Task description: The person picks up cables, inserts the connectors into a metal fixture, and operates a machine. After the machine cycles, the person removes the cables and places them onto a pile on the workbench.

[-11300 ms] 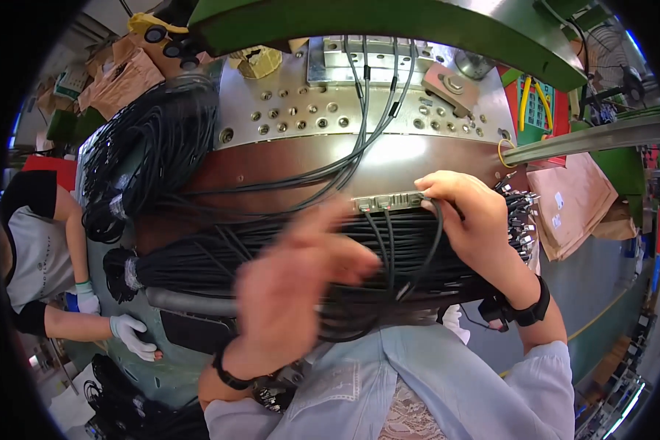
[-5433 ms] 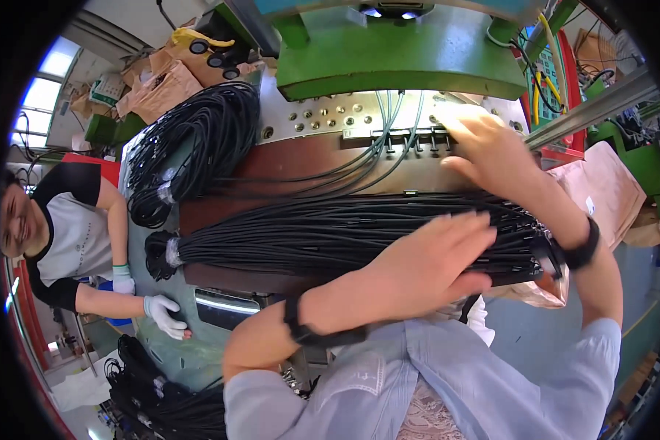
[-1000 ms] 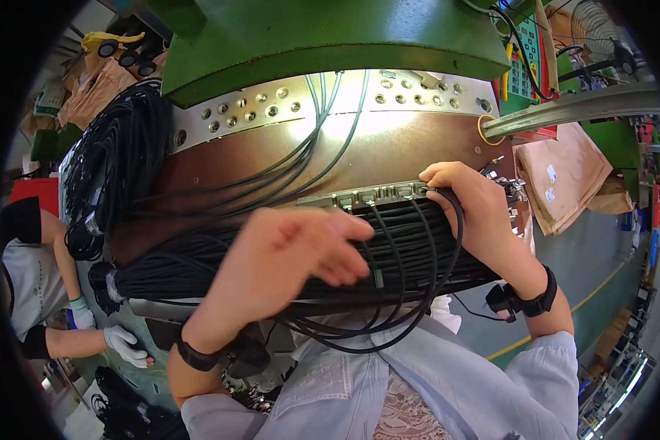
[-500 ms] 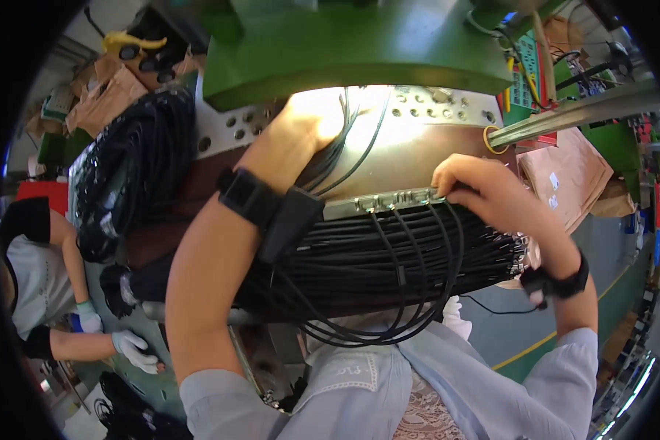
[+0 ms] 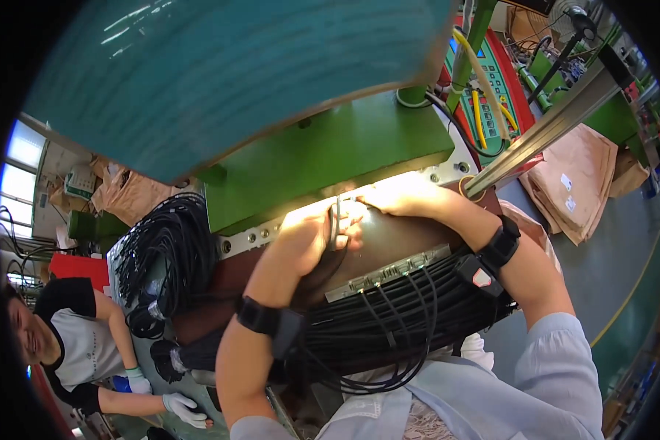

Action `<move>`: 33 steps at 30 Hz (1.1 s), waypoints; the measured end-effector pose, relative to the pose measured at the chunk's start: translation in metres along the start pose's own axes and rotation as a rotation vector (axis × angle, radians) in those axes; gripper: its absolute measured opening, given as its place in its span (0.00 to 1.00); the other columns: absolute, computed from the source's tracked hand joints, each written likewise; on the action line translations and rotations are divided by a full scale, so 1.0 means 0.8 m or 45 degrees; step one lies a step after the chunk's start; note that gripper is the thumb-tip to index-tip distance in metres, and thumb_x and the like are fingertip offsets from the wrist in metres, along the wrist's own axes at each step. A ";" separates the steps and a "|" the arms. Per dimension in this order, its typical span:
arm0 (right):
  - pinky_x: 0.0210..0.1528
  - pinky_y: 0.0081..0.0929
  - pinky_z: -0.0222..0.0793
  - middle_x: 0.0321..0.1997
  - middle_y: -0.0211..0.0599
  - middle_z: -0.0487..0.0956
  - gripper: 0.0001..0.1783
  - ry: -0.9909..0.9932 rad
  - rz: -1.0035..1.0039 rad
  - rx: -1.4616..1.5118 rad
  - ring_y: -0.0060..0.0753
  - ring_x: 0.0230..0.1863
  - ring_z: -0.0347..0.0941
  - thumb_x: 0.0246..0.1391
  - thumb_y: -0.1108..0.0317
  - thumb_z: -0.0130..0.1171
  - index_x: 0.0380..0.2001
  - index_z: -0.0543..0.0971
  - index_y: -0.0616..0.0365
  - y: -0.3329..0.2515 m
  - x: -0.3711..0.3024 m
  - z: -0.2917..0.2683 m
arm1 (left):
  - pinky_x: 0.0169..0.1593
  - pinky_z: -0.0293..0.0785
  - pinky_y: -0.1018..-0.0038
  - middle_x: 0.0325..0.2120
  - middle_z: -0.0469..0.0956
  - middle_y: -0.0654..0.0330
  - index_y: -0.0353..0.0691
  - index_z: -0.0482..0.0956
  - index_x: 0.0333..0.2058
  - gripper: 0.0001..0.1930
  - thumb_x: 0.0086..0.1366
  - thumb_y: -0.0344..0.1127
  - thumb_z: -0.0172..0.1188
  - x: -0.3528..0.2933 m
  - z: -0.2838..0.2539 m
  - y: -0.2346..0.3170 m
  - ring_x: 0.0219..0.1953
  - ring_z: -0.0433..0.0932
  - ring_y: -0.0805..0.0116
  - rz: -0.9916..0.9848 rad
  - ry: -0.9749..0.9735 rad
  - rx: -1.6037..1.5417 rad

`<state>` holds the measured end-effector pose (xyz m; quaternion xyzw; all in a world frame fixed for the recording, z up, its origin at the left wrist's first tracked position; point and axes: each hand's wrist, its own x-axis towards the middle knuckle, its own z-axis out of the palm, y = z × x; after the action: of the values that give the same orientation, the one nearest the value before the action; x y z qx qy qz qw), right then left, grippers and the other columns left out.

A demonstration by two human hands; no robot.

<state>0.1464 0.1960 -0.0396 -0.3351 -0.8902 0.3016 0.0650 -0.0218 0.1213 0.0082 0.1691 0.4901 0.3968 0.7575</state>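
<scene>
My left hand [image 5: 312,233] is closed round a few black cables [image 5: 335,220], which run up between its fingers under the bright lamp light. My right hand [image 5: 403,198] meets it from the right, thumb and fingers pinched together at the cables' upper ends. Glare washes out what those fingertips hold. Below both hands lies a metal fixture bar [image 5: 389,275] with several slots, and cables loop down from it. A thick bundle of black cables [image 5: 389,319] lies along the near edge of the brown work surface.
A green machine block [image 5: 330,158] overhangs my hands, with a blue-green panel [image 5: 257,81] above. At left lies another cable coil [image 5: 169,249]; beyond it a co-worker's gloved hand [image 5: 187,409] shows. A metal post [image 5: 543,125], a red-and-green control box [image 5: 491,88] and brown paper sacks [image 5: 572,180] are at right.
My right hand has left the fixture bar and moved up and left to meet my left hand at the cables. The view has shifted, bringing the blue-green panel into sight.
</scene>
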 end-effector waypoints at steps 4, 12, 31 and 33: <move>0.43 0.35 0.66 0.36 0.44 0.78 0.19 0.057 -0.027 0.170 0.43 0.39 0.73 0.58 0.55 0.43 0.36 0.77 0.58 -0.010 -0.003 -0.007 | 0.20 0.60 0.82 0.16 0.63 0.68 0.38 0.71 0.37 0.15 0.68 0.43 0.43 0.021 -0.028 -0.020 0.16 0.61 0.78 0.117 -0.284 0.032; 0.39 0.33 0.69 0.36 0.40 0.79 0.15 0.309 -0.342 -0.181 0.41 0.35 0.75 0.53 0.60 0.48 0.37 0.78 0.57 0.007 0.001 0.016 | 0.22 0.57 0.82 0.17 0.61 0.68 0.40 0.68 0.29 0.15 0.69 0.44 0.43 0.023 -0.028 -0.034 0.16 0.57 0.79 0.181 -0.189 0.059; 0.13 0.23 0.55 0.14 0.37 0.68 0.19 0.389 0.383 0.714 0.28 0.11 0.60 0.59 0.63 0.44 0.18 0.71 0.61 0.001 0.020 -0.053 | 0.23 0.60 0.81 0.18 0.64 0.67 0.31 0.72 0.38 0.16 0.67 0.41 0.46 -0.008 -0.014 0.001 0.17 0.59 0.79 0.346 -0.156 0.029; 0.19 0.23 0.60 0.18 0.30 0.71 0.14 0.610 0.191 0.459 0.23 0.17 0.64 0.54 0.61 0.52 0.23 0.74 0.61 0.020 0.021 -0.047 | 0.23 0.59 0.81 0.17 0.64 0.67 0.31 0.72 0.38 0.16 0.67 0.41 0.46 -0.028 -0.007 -0.004 0.17 0.59 0.80 0.301 -0.012 -0.012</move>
<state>0.1541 0.2347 -0.0196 -0.4444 -0.7546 0.3709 0.3091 -0.0298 0.1009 0.0173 0.2239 0.4614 0.4848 0.7085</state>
